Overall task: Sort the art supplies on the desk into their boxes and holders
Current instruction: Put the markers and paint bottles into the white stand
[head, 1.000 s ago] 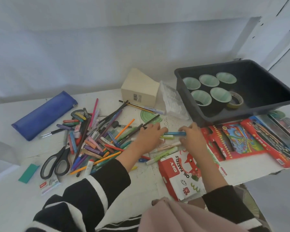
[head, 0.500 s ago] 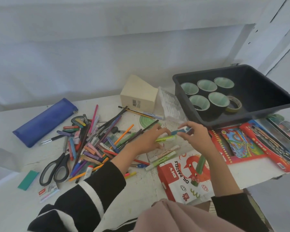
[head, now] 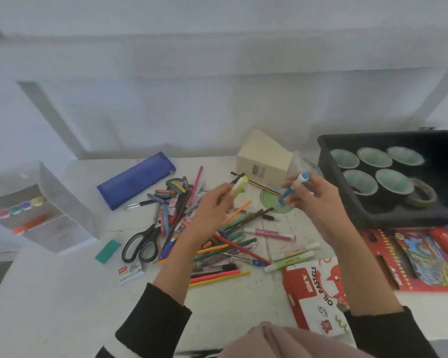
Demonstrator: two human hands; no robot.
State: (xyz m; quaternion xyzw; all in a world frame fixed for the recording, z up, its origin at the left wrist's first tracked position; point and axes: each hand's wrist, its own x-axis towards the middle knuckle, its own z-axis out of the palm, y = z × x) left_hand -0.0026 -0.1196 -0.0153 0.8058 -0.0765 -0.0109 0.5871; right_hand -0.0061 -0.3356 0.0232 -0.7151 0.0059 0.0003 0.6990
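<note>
You are at a small arts-and-crafts corner, the sort kept in a home or a classroom. The scissors (head: 142, 245) lie on a white bench (head: 49, 293); just right of them sprawls a loose heap of pens and pencils (head: 225, 248), behind them a blue pencil case (head: 136, 183), and far to their right an oil pastels box (head: 318, 288) and a black tub (head: 445, 151) of cups (head: 374, 157). Left of the scissors stands a white drawer organiser (head: 36, 202). Plain white cloth (head: 217, 73) hangs behind.

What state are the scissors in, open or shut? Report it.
Shut. The scissors lie flat on the desk, black handle loops side by side, blades together, pointing into the pen pile.
</note>
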